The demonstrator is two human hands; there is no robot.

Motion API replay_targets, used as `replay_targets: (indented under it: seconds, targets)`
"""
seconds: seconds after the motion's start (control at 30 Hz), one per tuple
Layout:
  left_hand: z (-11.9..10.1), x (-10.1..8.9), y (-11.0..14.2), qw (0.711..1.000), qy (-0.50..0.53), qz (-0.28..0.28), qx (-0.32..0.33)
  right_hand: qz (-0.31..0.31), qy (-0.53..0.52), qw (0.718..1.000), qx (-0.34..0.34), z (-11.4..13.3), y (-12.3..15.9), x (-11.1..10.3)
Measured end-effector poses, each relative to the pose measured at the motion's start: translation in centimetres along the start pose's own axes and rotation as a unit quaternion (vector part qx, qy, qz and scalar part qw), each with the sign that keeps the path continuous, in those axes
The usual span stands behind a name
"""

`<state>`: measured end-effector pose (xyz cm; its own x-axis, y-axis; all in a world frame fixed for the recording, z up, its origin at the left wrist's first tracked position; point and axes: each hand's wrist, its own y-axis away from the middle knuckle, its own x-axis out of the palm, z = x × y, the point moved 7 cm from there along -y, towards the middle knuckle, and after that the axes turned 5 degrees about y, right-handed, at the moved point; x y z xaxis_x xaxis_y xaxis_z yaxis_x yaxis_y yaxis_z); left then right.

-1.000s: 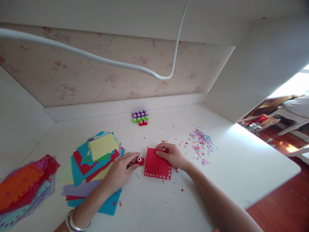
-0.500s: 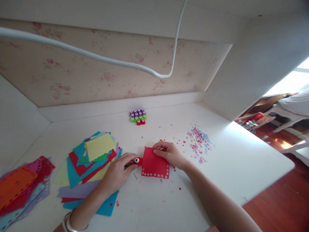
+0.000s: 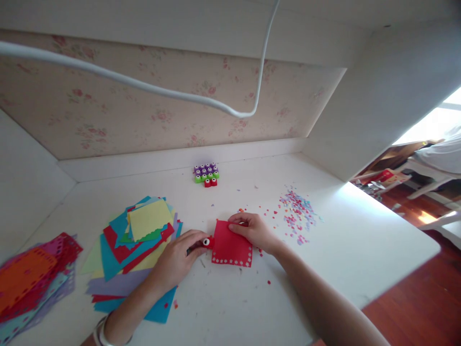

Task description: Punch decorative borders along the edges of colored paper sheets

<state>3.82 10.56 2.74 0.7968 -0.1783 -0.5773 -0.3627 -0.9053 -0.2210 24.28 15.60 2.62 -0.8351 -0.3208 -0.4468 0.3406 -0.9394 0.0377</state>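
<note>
My left hand (image 3: 184, 247) is closed on a small red paper punch (image 3: 208, 242) with a white-and-black button on top. The punch sits against the left edge of a red sheet of paper (image 3: 232, 245); whether its slot is over the edge is too small to tell. Flower-shaped holes run along the sheet's near edge and up the lower part of both sides. At the sheet's upper right, my right hand (image 3: 254, 231) pinches the paper between thumb and fingers.
Coloured paper sheets (image 3: 147, 223) lie stacked at left, beside a pile of punched sheets (image 3: 29, 276). Several purple, green and red punches (image 3: 206, 172) stand in rows near the back. Confetti (image 3: 298, 209) is scattered at right. A white cable (image 3: 144, 86) hangs in front of the floral wall.
Almost nothing differs. The punch and the red paper keep the same place against each other, and both hands hold their grips; the view has shifted very slightly.
</note>
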Motion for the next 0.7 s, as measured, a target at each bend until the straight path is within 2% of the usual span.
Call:
replay_targets:
  seconds: [0.17,0.27,0.33,0.4,0.5,0.7]
  targets:
    - [-0.8,0.5,0.1,0.999,-0.023,0.022,0.02,-0.041,0.113,0.991,-0.052,0.9,0.3,0.0]
    - [-1.0,0.6,0.2,0.998,-0.043,0.023,0.026,-0.07,0.2,0.968,-0.137,2.3,0.7,-0.1]
    - [-1.1,0.6,0.3,0.998,-0.055,0.019,0.032,-0.058,0.255,0.945,-0.198,3.0,1.1,0.2]
    - [-1.1,0.6,0.3,0.997,-0.062,0.018,0.036,-0.032,0.296,0.927,-0.229,3.2,1.4,0.5]
    - [-1.1,0.5,0.4,0.997,-0.065,0.021,0.033,-0.001,0.324,0.915,-0.242,3.0,1.6,0.9]
    - [-1.2,0.5,0.3,0.996,-0.077,0.022,0.036,0.0,0.334,0.91,-0.245,3.0,1.6,1.1]
